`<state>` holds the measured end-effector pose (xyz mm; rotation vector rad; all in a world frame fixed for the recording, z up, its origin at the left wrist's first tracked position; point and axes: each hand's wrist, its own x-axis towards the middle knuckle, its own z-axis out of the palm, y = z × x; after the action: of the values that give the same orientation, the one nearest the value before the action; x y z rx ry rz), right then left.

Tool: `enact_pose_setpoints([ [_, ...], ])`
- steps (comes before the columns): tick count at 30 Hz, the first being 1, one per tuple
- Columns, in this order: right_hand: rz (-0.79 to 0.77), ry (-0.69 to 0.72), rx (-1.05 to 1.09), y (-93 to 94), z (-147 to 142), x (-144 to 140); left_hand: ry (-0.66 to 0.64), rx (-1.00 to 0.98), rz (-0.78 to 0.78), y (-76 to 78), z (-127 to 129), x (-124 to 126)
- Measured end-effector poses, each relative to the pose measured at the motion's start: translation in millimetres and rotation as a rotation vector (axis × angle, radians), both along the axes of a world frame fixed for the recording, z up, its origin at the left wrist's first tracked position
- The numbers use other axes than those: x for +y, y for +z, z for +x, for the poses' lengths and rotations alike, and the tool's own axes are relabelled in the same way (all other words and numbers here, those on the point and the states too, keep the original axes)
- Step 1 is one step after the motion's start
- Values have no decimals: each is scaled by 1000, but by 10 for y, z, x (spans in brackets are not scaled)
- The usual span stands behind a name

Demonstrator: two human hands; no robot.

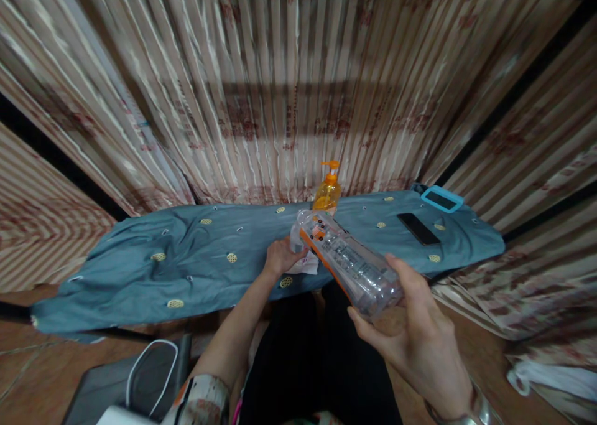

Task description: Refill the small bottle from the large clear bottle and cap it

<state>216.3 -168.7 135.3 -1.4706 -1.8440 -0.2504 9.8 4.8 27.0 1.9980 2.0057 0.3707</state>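
A clear plastic bottle with orange and black print is tilted above the bench. My right hand grips its lower end, with the thumb on one side and the fingers on the other. At the bottle's upper end, my left hand is closed on a white cloth with a few purple marks. The bottle hides part of the cloth and my left fingertips. Just behind the bottle stands an amber pump bottle with an orange pump head.
A blue-green patterned cloth covers the bench. On its right side lie a black phone and a blue-framed object. Striped curtains hang behind and at both sides. A grey stool with a white cable stands lower left.
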Motion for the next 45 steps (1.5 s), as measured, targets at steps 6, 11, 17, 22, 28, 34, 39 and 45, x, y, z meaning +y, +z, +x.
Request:
enact_pose_setpoints([
  [6, 7, 12, 0, 15, 3, 2, -23, -17, 22, -16, -7, 2],
  [11, 2, 5, 0, 11, 8, 1, -32, -22, 39, -14, -2, -2],
  [17, -5, -3, -4, 4, 5, 6, -10, -16, 25, -4, 12, -18],
  [22, -8, 0, 4, 14, 3, 4, -13, -25, 32, -3, 13, -24],
  [28, 1, 5, -6, 23, 0, 9, -16, -15, 54, -39, 12, 1],
  [34, 3, 3, -18, 30, -12, 12, -14, -19, 53, -46, 8, -5],
  [39, 7, -2, -22, 25, -2, -1, -13, -20, 57, -32, 14, -17],
  [45, 13, 1, -33, 29, 4, 5, -8, 28, 32, -50, 13, -2],
])
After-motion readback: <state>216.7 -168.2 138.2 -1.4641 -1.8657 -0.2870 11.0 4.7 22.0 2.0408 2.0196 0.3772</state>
